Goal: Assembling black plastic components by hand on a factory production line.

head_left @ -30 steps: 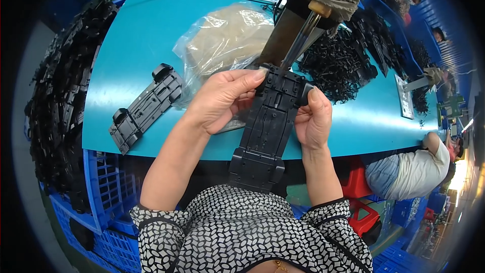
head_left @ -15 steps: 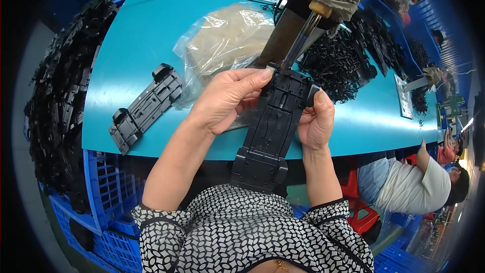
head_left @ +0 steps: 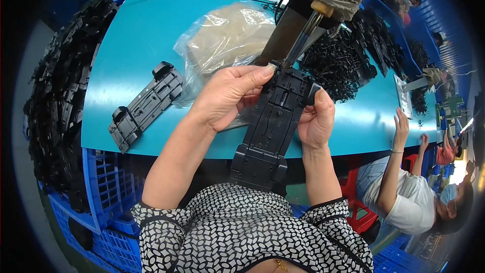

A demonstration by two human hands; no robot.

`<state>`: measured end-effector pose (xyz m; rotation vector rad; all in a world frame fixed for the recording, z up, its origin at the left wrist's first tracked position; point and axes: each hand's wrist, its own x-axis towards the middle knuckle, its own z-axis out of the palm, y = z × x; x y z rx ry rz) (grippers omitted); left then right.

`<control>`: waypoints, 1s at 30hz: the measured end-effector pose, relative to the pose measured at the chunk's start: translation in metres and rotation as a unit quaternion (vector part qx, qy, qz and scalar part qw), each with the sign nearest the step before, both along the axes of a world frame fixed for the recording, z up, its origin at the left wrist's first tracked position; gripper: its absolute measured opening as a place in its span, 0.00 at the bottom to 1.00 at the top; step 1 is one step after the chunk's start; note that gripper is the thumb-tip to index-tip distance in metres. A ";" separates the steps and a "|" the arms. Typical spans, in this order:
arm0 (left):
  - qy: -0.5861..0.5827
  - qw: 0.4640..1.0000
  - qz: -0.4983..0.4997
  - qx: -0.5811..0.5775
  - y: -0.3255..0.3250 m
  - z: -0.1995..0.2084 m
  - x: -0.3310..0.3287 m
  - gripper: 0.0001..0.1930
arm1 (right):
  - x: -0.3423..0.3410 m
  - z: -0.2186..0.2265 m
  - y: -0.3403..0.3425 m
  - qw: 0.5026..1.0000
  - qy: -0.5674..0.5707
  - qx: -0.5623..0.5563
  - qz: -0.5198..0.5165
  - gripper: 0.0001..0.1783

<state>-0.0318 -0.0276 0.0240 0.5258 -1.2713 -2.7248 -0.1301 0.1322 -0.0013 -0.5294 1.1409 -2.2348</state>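
Between my hands is a black plastic chassis [head_left: 270, 126], shaped like the underside of a toy car, its near end close to my body. My left hand [head_left: 227, 96] grips its far left corner, thumb on top. With thumb and bent fingers, my right hand [head_left: 317, 121] holds the far right edge. The metal rod of a bench-mounted tool [head_left: 303, 40] comes down at the chassis's far end; whether it touches is hard to see. A second black chassis [head_left: 146, 103] lies on the table to the left of my left hand.
A clear plastic bag [head_left: 222, 38] with tan contents lies beyond my left hand on the teal table [head_left: 116, 60]. Small black parts [head_left: 336, 65] are heaped to the right. Black chassis [head_left: 70, 86] fill a blue crate [head_left: 91, 182] at the left. A co-worker [head_left: 404, 197] sits at the right.
My hands and the chassis stay almost where they were. At the right, the co-worker has turned, with a raised hand now over the table edge.
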 end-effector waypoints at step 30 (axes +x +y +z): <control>0.018 1.000 0.011 0.007 -0.002 -0.007 0.003 0.16 | 0.001 -0.001 -0.002 0.999 -0.023 0.005 0.033 0.13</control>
